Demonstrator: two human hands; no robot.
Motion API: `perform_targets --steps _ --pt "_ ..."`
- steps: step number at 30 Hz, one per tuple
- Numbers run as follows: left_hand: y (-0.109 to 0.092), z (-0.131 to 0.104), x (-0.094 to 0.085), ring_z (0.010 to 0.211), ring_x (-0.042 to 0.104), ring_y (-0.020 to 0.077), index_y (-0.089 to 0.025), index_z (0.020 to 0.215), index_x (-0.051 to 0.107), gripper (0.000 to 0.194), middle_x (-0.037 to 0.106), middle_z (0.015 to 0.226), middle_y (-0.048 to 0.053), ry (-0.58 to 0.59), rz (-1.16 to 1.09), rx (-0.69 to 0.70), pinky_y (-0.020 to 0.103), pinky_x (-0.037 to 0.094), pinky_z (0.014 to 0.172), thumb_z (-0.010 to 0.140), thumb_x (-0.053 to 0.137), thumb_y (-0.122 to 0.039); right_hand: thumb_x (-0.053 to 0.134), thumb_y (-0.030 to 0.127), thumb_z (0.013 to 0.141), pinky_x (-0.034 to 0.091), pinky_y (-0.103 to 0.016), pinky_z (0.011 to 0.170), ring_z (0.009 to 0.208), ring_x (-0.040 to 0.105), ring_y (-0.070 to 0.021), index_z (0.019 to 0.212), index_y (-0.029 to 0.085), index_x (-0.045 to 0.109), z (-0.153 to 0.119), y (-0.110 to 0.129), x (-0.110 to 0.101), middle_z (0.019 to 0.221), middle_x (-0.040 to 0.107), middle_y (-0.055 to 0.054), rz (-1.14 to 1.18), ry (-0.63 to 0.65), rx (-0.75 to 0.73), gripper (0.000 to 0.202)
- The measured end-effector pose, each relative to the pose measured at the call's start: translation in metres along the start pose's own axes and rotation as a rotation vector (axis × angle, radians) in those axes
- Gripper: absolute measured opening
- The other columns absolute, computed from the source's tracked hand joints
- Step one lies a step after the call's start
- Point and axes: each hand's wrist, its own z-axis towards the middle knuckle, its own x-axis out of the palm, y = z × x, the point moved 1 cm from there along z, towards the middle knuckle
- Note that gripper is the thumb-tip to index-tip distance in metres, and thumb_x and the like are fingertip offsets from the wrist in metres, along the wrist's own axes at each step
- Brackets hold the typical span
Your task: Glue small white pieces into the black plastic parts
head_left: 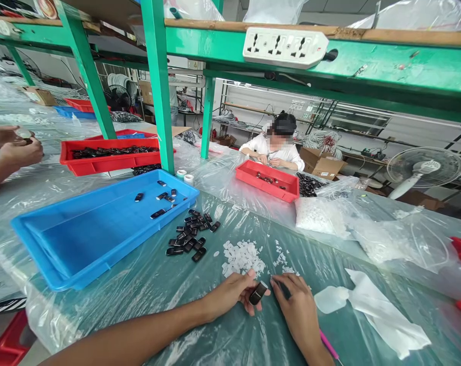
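Note:
My left hand (230, 295) is closed on a small black case (258, 293) with a pale end, tilted above the plastic-covered table. Close beside it on the right, my right hand (299, 310) has thumb and forefinger drawn together at the tips; whatever they pinch is too small to make out. Just beyond both hands lies a heap of small white plastic pieces (242, 256), with a smaller scatter of white bits (280, 258) to its right. A loose pile of similar black cases (190, 234) lies further left.
A long blue tray (62, 229) with several black cases stands at left. Behind it are a red tray (112, 161) and a green post (156, 86). A white bottle (332, 299), a white cloth (385, 310) and a pink tool (328, 344) lie at right. A co-worker (272, 145) sits opposite.

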Motion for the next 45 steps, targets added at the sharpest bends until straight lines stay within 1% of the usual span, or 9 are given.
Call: perform_targets --steps 5,10,13,16,24,27,35,41,45 --pt "-0.001 -0.002 0.000 0.058 0.052 0.0130 -0.006 0.100 0.066 0.077 0.060 0.077 0.014 -0.004 -0.003 -0.060 0.029 0.045 0.067 0.081 0.032 -0.072 0.055 0.036 0.084 0.034 -0.042 0.082 0.085 0.050 -0.0261 0.080 0.020 0.064 -0.002 0.005 0.001 0.084 0.058 -0.005 0.091 -0.012 0.054 0.019" --pt "0.002 -0.001 -0.001 0.055 0.051 0.0116 -0.007 0.094 0.066 0.073 0.059 0.074 0.012 0.016 0.070 -0.015 0.027 0.045 0.064 0.084 0.028 -0.068 0.055 0.043 0.086 0.047 -0.031 0.075 0.084 0.058 -0.0212 0.088 0.018 0.062 -0.013 0.018 0.002 0.089 0.062 -0.005 0.355 -0.056 0.193 0.026" --pt "0.005 -0.001 -0.001 0.057 0.050 0.0110 -0.007 0.086 0.065 0.063 0.058 0.075 0.010 0.061 0.124 0.043 0.025 0.044 0.064 0.086 0.036 -0.062 0.056 0.044 0.085 0.050 -0.026 0.071 0.079 0.061 -0.0194 0.089 0.016 0.063 -0.019 0.029 0.005 0.085 0.064 -0.006 0.499 -0.041 0.224 0.029" --pt "0.008 -0.002 -0.001 0.063 0.050 0.0118 -0.006 0.086 0.064 0.051 0.056 0.076 0.009 0.119 0.141 0.085 0.024 0.044 0.063 0.083 0.050 -0.055 0.061 0.041 0.082 0.051 -0.025 0.070 0.079 0.061 -0.0195 0.086 0.016 0.064 -0.023 0.036 0.008 0.085 0.065 -0.007 0.555 -0.055 0.223 0.026" --pt "0.003 -0.003 -0.001 0.059 0.044 0.0103 -0.008 0.074 0.056 0.040 0.046 0.064 0.003 0.111 0.265 0.180 0.020 0.034 0.056 0.086 0.051 -0.046 0.061 0.035 0.082 0.050 -0.024 0.068 0.079 0.061 -0.0196 0.082 0.017 0.066 -0.026 0.040 0.008 0.085 0.063 -0.007 0.525 -0.100 0.179 0.019" --pt "0.001 -0.005 0.000 0.055 0.039 0.0091 -0.009 0.071 0.054 0.039 0.043 0.060 0.001 0.097 0.311 0.197 0.020 0.029 0.053 0.088 0.048 -0.044 0.062 0.032 0.080 0.049 -0.027 0.073 0.083 0.060 -0.0215 0.083 0.018 0.067 -0.027 0.042 0.005 0.088 0.063 -0.007 0.502 -0.097 0.131 0.015" --pt "-0.004 -0.008 0.000 0.058 0.040 0.0100 -0.009 0.078 0.058 0.042 0.046 0.065 0.003 0.103 0.346 0.222 0.021 0.028 0.054 0.091 0.041 -0.046 0.061 0.024 0.083 0.049 -0.029 0.075 0.087 0.060 -0.0209 0.091 0.024 0.070 -0.026 0.049 -0.001 0.094 0.064 -0.003 0.392 -0.144 -0.039 0.013" --pt "-0.005 -0.009 0.001 0.055 0.037 0.0092 -0.011 0.072 0.054 0.041 0.046 0.063 0.002 0.080 0.410 0.245 0.021 0.027 0.053 0.091 0.040 -0.045 0.061 0.028 0.083 0.047 -0.032 0.076 0.089 0.058 -0.0222 0.090 0.026 0.070 -0.030 0.054 0.002 0.093 0.063 -0.002 0.374 -0.219 0.001 0.012" --pt "-0.004 -0.010 -0.002 0.059 0.042 0.0104 -0.011 0.072 0.055 0.042 0.050 0.065 0.004 0.065 0.437 0.239 0.021 0.029 0.055 0.090 0.043 -0.047 0.058 0.024 0.085 0.047 -0.029 0.076 0.090 0.057 -0.0206 0.094 0.025 0.068 -0.032 0.048 0.003 0.097 0.061 -0.003 0.293 -0.136 -0.084 0.014"
